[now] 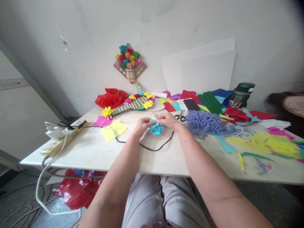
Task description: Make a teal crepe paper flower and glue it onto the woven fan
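Turquoise paper forms the ruffled flower [156, 129], positioned left of the purple yarn bundle [203, 123] on the desk [95, 155]. Whether the flower touches the desk or is held just above it cannot be told.

Grip status: the fingers of the left hand [144, 124] and the right hand [167, 120] are pinching the flower's far edge from opposite sides. The right hand is the nearer to the yarn bundle.

Failure modes, as judged: uneven pinch pressure could let the gathered folds slip and open. Pulling the hands apart could tear the paper, which appears thin. The black cord [155, 150] loops left of the yarn bundle, on its side closer to the person; a wrist catching it could jerk the hands or drag the power strip [63, 138], well left of the bundle. The scissors [180, 116], just beside the bundle's left side, could snag loose strands.

Orientation: the petals fan toward the person, and the pinched edge points away. The outline is roughly round; no clear long axis shows.
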Demonstrator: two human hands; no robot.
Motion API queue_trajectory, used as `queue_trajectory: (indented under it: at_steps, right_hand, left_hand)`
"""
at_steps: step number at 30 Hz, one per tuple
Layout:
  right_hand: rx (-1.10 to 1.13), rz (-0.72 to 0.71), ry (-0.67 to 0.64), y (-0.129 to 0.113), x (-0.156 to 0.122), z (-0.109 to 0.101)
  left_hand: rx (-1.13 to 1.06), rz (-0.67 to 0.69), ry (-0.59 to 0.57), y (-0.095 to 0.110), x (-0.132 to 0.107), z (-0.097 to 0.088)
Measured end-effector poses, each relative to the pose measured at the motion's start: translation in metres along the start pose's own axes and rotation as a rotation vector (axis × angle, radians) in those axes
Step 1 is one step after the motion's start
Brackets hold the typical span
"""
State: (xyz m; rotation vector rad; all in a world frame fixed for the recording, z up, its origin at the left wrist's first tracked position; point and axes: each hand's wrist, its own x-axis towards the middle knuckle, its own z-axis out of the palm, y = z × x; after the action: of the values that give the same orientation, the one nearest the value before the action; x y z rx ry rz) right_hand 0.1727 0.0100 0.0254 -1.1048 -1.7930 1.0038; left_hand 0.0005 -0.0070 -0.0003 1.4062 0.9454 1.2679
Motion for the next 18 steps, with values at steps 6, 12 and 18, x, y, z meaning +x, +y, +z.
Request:
queue_trajectory:
  at_steps: [6, 12, 18]
  right_hand:
    - [0.029, 0.012, -0.025, 0.0004, -0.0015, -0.0004]
    - [0.06, 0.041, -0.053, 0.0013, -0.0011, -0.0003]
    - [0.078, 0.057, -0.064, 0.0002, -0.0018, 0.0037]
  left_hand:
    - [0.011, -0.033, 0.004, -0.0011, 0.0006, 0.0004]
    - [0.003, -0.075, 0.033, 0.0005, 0.0003, 0.0016]
    - [-0.02, -0.074, 0.043, -0.0018, 0.0, 0.0002]
